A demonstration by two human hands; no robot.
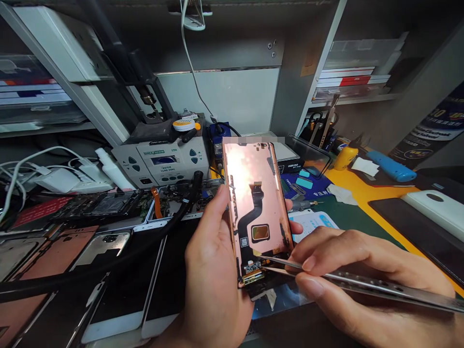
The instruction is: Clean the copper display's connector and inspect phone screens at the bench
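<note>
My left hand [213, 270] is wrapped round a phone screen assembly [237, 169], with its copper-coloured back turned towards me. A black flex cable [254, 205] runs down that back, beside a small square window. In my right hand [348, 270] is a pair of metal tweezers [366, 285], pinched between thumb and fingers. The tweezer tips are slightly apart and lie at the small components on the assembly's lower end. Whether they grip anything there I cannot tell.
A hot air rework station [163, 162] stands behind, its black hose [192, 193] crossing the left side. Several phone screens [119, 285] lie at lower left. On the right are a blue-handled tool [393, 166], a yellow bottle [347, 157] and a dark phone [416, 232].
</note>
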